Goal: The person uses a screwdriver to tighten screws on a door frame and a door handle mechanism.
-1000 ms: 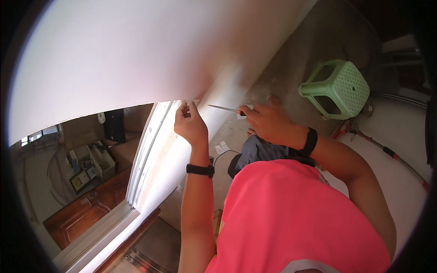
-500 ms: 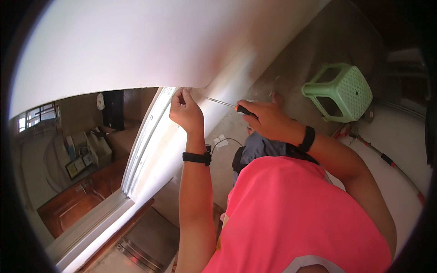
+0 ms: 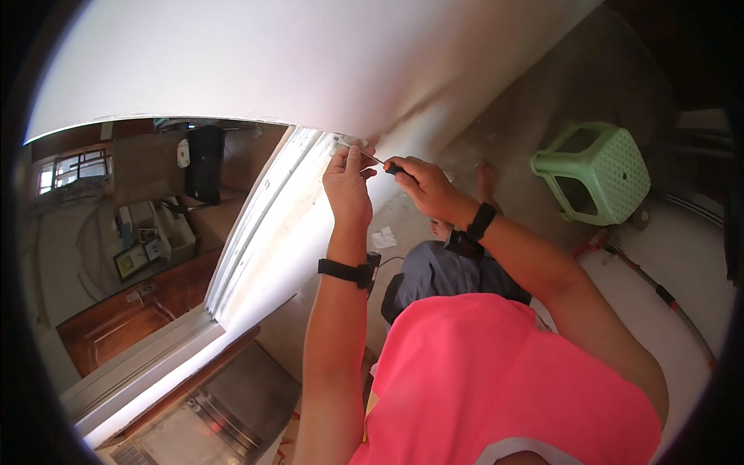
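Observation:
My right hand (image 3: 430, 188) grips the black-and-orange handle of a screwdriver (image 3: 394, 167). Its thin metal shaft slants up and left to the fingers of my left hand (image 3: 349, 190). Those fingers are pinched together at the shaft's far end, against the top of a white window frame (image 3: 267, 194) beside a white wall surface (image 3: 232, 62). Whatever sits between the left fingertips is too small and covered to make out. The screwdriver's tip is hidden by them too. Black straps circle both my wrists.
A light green plastic stool (image 3: 612, 174) stands at the right. Near it a red-and-black pole (image 3: 665, 294) lies against a pale surface. Through the opening on the left are a box of odds and ends (image 3: 174, 232) and a brown wooden panel (image 3: 139, 314). A metal appliance (image 3: 225, 411) sits below.
My hands have come closer together, with the screwdriver's end now at my left fingers. The left hand has shifted right along the frame. The view has moved slightly.

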